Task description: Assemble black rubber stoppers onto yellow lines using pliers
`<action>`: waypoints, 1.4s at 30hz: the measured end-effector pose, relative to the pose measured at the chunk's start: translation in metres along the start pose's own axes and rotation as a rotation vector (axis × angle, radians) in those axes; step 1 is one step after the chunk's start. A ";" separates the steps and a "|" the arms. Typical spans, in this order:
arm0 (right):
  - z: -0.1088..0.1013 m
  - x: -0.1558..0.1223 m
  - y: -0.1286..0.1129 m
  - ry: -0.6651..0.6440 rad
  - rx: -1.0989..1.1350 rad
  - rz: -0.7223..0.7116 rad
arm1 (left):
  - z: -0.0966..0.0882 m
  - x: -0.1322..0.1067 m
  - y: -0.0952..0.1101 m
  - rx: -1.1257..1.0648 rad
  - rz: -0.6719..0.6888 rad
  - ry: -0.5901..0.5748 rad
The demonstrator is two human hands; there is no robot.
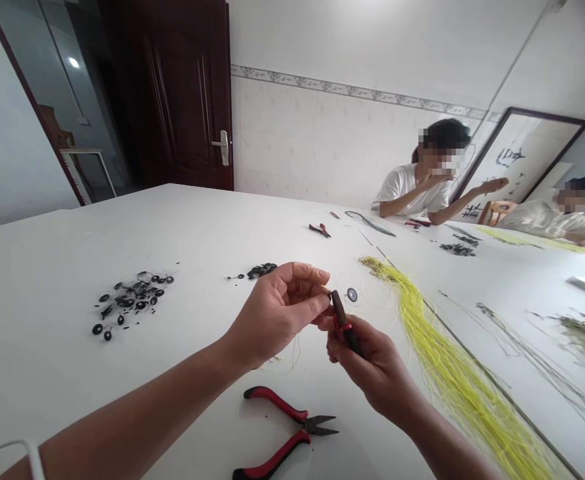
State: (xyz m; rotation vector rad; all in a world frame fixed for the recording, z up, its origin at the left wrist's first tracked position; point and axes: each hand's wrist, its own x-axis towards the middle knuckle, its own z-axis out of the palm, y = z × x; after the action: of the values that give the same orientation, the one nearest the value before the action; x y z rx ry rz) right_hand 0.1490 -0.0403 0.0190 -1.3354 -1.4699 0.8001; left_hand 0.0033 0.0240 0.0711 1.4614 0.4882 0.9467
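Note:
Closed around the red-and-black handles of a pair of pliers [339, 308], my right hand [367, 350] holds the tool with its dark jaws pointing up. My left hand [282, 310] is pinched right at the jaws, on a small dark piece [329, 298] that is mostly hidden by the fingers. Just beyond the pliers hangs or lies a round black disc [352, 295] with a pale centre; I cannot tell what it joins to. Below my hands, a second pair of pliers [292, 427] rests on the table with its jaws and handles apart.
Black round pieces [135, 297] lie scattered at left, with another small pile [261, 270] behind my left hand. A long bundle of yellow cords [427, 347] runs down the right of the white table [192, 230]. Farther back are small pliers [320, 231] and two seated people.

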 end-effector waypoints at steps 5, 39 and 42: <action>-0.001 0.000 -0.002 -0.029 -0.016 0.003 | -0.001 0.000 -0.002 0.015 -0.008 0.009; 0.007 0.003 0.015 -0.099 0.173 0.108 | 0.005 0.003 -0.012 0.019 -0.106 0.090; 0.002 0.003 0.013 -0.085 0.158 0.095 | 0.002 0.004 -0.012 0.044 -0.090 0.073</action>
State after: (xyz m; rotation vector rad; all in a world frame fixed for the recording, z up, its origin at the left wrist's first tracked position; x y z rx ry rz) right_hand 0.1515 -0.0345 0.0067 -1.2726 -1.3853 1.0242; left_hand 0.0097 0.0274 0.0612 1.4356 0.6267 0.9259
